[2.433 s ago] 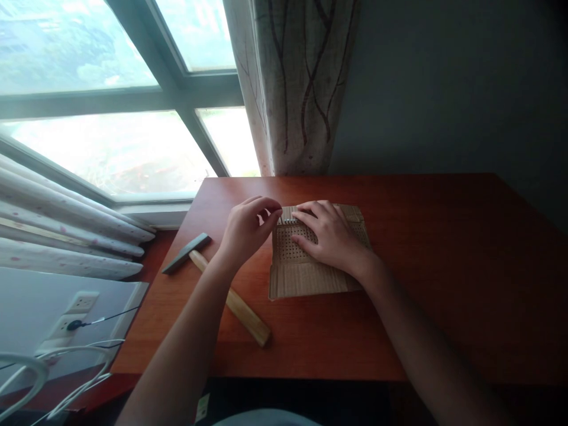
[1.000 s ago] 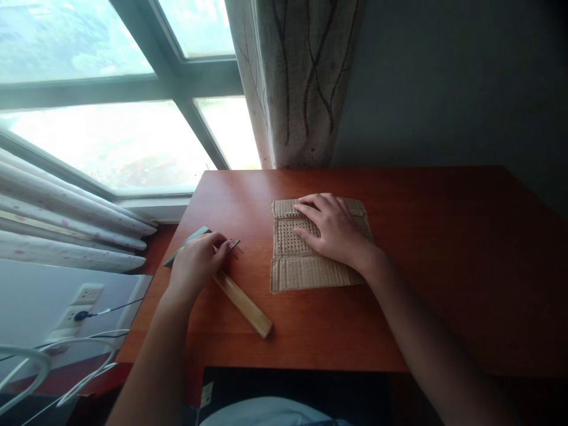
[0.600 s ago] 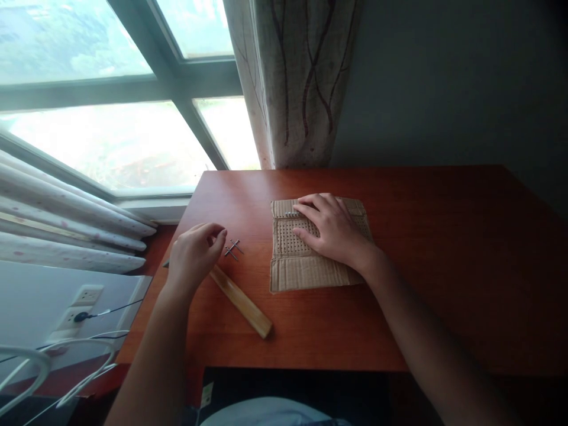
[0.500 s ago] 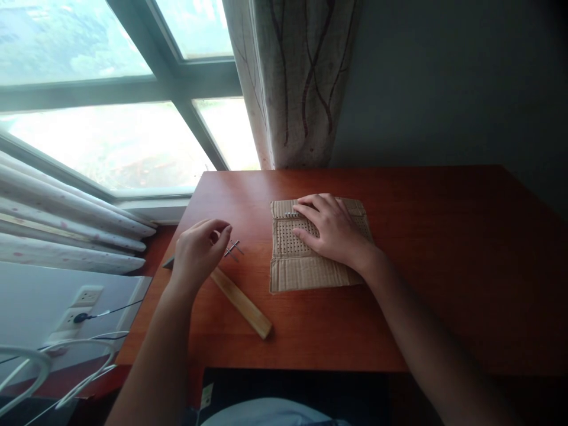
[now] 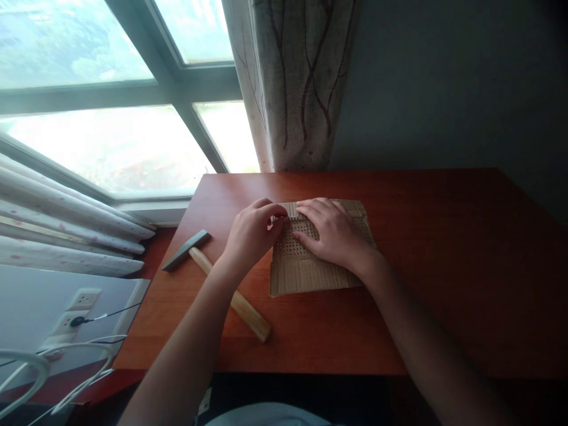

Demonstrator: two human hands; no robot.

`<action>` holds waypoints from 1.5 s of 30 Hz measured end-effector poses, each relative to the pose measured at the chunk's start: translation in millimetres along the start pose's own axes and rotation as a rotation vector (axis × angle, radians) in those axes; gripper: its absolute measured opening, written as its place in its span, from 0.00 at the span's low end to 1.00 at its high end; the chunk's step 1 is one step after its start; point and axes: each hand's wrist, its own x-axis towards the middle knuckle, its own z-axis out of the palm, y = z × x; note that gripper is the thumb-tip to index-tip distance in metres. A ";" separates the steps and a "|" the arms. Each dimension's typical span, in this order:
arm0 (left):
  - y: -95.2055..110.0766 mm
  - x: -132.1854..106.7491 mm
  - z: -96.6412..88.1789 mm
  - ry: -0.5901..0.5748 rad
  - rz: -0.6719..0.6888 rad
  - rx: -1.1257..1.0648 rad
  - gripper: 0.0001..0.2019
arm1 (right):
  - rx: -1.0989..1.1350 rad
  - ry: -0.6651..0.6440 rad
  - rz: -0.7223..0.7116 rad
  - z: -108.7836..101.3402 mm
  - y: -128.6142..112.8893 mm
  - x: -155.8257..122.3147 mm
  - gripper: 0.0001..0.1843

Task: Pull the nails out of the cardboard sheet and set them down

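Observation:
A brown cardboard sheet [image 5: 302,275] with a grid of small holes lies on the reddish wooden table [image 5: 444,266]. My right hand [image 5: 332,234] rests flat on it, fingers stretched out, next to a short row of nails [image 5: 293,218] standing along its far edge. My left hand [image 5: 252,234] is at the sheet's far left corner, thumb and fingers pinched together beside that row; what they pinch is too small to see. A hammer [image 5: 239,305] with a wooden handle and dark metal head lies left of the sheet.
A window [image 5: 110,106] and a patterned curtain [image 5: 297,83] stand behind the table. A grey wall fills the right. At the lower left are a wall socket [image 5: 73,310] with a plug and white cables [image 5: 53,373].
My left hand went left to the loose nails by the hammer, pinched there, then came back to the far left corner of the cardboard. The right hand stayed flat on the sheet.

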 end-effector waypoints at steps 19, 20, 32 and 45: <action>-5.4 -14.3 -48.7 0.357 -0.165 -0.129 0.09 | 0.028 -0.013 0.013 -0.6 0.4 -3.0 0.22; -12.1 -22.5 -50.7 0.331 -0.190 -0.098 0.09 | 0.026 -0.013 0.013 -0.5 0.3 -3.0 0.22; -68.3 -100.1 -41.8 -0.032 -0.339 0.260 0.12 | 0.015 -0.014 0.004 -0.4 0.0 -3.0 0.22; -64.4 -95.1 -29.8 -0.163 -0.351 0.321 0.13 | 0.016 -0.020 0.005 -1.6 -0.3 -3.0 0.23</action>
